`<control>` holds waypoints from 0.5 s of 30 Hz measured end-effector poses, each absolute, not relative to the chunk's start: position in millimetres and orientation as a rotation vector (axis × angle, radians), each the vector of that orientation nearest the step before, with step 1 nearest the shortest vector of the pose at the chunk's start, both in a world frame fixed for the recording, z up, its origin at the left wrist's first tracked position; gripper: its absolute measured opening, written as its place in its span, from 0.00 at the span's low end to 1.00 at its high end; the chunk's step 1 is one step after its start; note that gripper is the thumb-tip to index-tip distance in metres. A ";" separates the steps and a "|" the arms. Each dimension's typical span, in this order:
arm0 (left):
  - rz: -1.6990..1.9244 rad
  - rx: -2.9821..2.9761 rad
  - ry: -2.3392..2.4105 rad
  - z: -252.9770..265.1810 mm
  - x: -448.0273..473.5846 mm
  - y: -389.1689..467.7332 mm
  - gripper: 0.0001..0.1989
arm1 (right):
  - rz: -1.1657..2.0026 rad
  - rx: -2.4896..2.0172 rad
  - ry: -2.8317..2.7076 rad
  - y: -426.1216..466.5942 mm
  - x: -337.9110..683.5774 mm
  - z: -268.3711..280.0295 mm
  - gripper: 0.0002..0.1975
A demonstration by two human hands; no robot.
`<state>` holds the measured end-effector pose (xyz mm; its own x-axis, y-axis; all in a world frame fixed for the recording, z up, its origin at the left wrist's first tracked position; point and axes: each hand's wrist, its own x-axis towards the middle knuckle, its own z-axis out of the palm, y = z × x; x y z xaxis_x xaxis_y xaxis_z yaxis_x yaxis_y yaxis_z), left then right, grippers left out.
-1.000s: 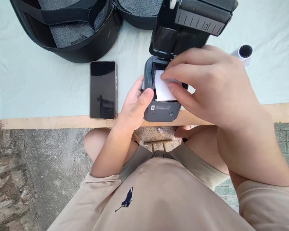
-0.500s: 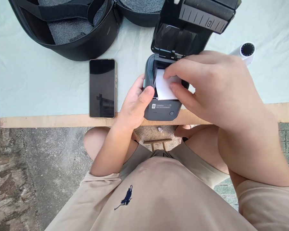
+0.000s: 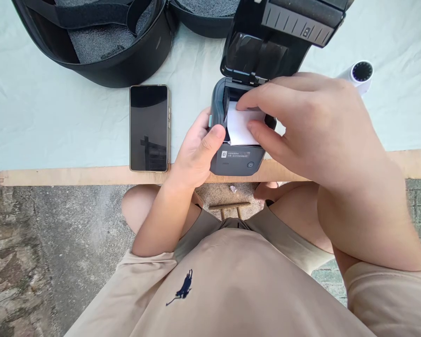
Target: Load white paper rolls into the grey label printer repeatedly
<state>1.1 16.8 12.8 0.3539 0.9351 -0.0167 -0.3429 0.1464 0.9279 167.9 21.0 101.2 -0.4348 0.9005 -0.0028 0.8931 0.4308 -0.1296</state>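
Note:
A dark grey label printer [image 3: 233, 164] stands at the table's near edge, its black lid [image 3: 266, 51] swung up and back. Inside its bay lies a white paper roll [image 3: 240, 126], partly covered by fingers. My left hand [image 3: 199, 152] is closed round the printer's left side, thumb on the near left rim and the other fingers hidden behind the body. My right hand [image 3: 301, 121] reaches in from the right. Its index finger and thumb are bent onto the paper in a pinch; the remaining fingers are mostly out of sight.
A black phone [image 3: 149, 128] lies left of the printer. Behind it sits an open black zip case [image 3: 126, 65] with grey foam. A white cylinder with a dark round end [image 3: 361, 77] is at the right, partly behind my right hand. The table's wooden edge [image 3: 73, 177] runs in front.
My right index finger has shifted very slightly left on the paper. The printer, its raised lid and my left hand look the same.

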 end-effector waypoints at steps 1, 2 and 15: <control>1.042 1.026 0.724 12.3 0.6 17.1 0.24 | 0.179 -1.634 -2.601 21.1 167.3 101.2 0.14; 1.039 1.027 0.720 11.8 0.2 17.4 0.24 | 0.189 -1.636 -2.602 21.2 166.7 101.4 0.14; 1.008 0.999 0.716 17.6 0.1 16.2 0.23 | 0.284 -1.589 -2.642 20.1 167.4 102.5 0.15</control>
<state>0.1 16.2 17.6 0.3838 0.9224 -0.0439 -0.3456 0.1876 0.9194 167.4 20.1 102.5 -0.4726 0.8796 -0.0550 0.8712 0.4568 -0.1797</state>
